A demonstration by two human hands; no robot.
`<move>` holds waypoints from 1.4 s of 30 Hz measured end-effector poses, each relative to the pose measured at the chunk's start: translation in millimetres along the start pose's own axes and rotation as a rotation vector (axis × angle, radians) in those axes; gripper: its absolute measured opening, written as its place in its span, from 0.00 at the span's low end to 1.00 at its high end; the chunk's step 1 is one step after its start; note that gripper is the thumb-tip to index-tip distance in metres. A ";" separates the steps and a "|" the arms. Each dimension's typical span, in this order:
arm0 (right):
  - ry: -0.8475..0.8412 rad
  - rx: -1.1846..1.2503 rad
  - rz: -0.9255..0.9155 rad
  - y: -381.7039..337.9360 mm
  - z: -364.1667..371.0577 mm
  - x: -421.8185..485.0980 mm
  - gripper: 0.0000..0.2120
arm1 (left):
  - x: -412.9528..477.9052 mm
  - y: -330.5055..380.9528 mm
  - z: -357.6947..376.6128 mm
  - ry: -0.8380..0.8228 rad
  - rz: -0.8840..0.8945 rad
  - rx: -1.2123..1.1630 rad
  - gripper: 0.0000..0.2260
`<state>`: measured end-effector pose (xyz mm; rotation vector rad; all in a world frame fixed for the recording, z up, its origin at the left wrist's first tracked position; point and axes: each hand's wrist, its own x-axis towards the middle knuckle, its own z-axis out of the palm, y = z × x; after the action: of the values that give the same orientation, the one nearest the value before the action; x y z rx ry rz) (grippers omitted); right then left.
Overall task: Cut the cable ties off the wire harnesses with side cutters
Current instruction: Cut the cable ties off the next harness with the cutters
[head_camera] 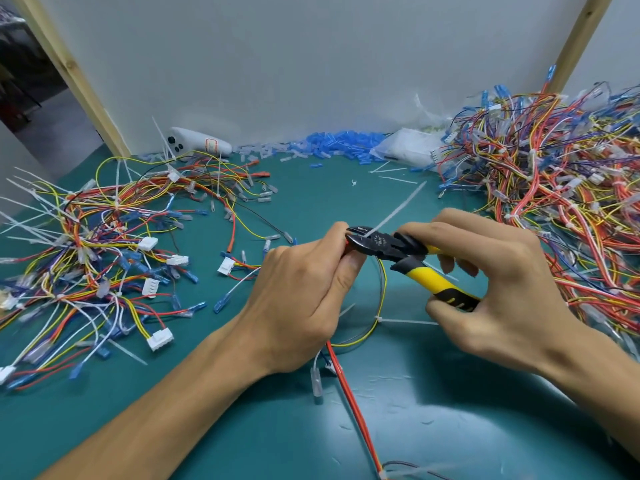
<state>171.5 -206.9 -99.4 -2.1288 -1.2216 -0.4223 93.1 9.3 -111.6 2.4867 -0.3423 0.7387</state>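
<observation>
Cutting step in hand. Pinching harness [380, 299] with left hand [304, 296] fingers at cutters' [381, 244] tip; gripping cutters' yellow handles with right hand [491, 289] fingers, blades seemingly on white cable tie [398, 209]. Next, likely: squeeze through, sparing harness.

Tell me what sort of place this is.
Likely a wiring assembly bench: heaps of wire harnesses on a green mat, loose blue sleeves along the wall, and side cutters in the right hand.

Illumination was bright and even from overhead, with soft shadows and faint glare on the green mat [433, 427], and wide-angle bending plus slight softness toward the edges.
</observation>
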 end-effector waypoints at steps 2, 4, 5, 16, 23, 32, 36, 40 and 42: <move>0.014 -0.003 -0.007 -1.2 -0.5 0.5 0.23 | -0.7 0.5 -0.3 -0.004 0.007 0.007 0.13; 0.020 0.013 -0.005 -2.1 -1.0 1.1 0.18 | -1.7 0.7 -0.2 -0.004 0.015 -0.004 0.13; 0.022 0.019 -0.004 -1.9 -1.6 1.5 0.17 | -2.2 0.7 0.1 -0.003 0.016 -0.013 0.13; 0.007 0.017 -0.001 0.8 -3.8 0.5 0.24 | -2.2 0.2 0.3 -0.007 -0.017 -0.117 0.16; -0.016 -0.025 0.029 -1.0 -1.3 -1.5 0.31 | -1.1 -1.0 -0.3 0.009 0.007 -0.059 0.14; -0.013 0.046 -0.015 0.7 2.6 -0.3 0.12 | -3.4 -1.4 -0.5 0.023 0.045 0.014 0.13; -0.016 0.036 -0.045 4.5 0.3 -0.5 0.11 | -3.6 -1.6 -0.4 0.007 0.037 0.009 0.13; -0.002 0.038 -0.034 4.9 2.0 -0.8 0.11 | -3.4 -2.2 -1.6 0.008 0.032 -0.048 0.13; 0.003 0.003 -0.039 6.8 2.3 -0.7 0.14 | -2.3 -3.3 -1.2 0.013 0.014 -0.067 0.14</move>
<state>176.9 -208.3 -104.0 -2.1040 -1.2626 -0.4401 91.9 13.0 -113.4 2.4185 -0.3738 0.7363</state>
